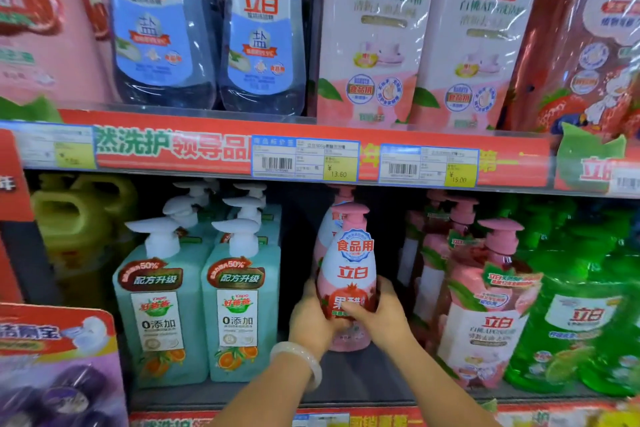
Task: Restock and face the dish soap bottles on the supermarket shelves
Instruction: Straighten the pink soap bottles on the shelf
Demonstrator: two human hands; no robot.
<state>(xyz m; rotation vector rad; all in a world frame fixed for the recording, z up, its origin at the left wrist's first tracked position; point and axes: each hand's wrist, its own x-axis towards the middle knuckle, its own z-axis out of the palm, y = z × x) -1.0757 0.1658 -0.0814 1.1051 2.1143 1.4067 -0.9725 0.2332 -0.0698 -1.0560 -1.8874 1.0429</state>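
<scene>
Here I see both hands gripping the pink pump bottle (348,282): left hand (311,317) and right hand (382,312) wrap its lower body. It stands upright, label outward, between the teal bottles (242,308) and pink packs (485,315).

2 price tags (305,159), pale bangle (300,361), perhaps jade

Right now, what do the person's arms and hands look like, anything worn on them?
Both forearms are bare, with no sleeves in view, and neither hand wears a glove. The left hand has a pale, glossy, smooth bangle round the wrist, whitish and slightly translucent like jade. The right hand shows no bracelet or watch. Any rings are too small to tell.
</scene>
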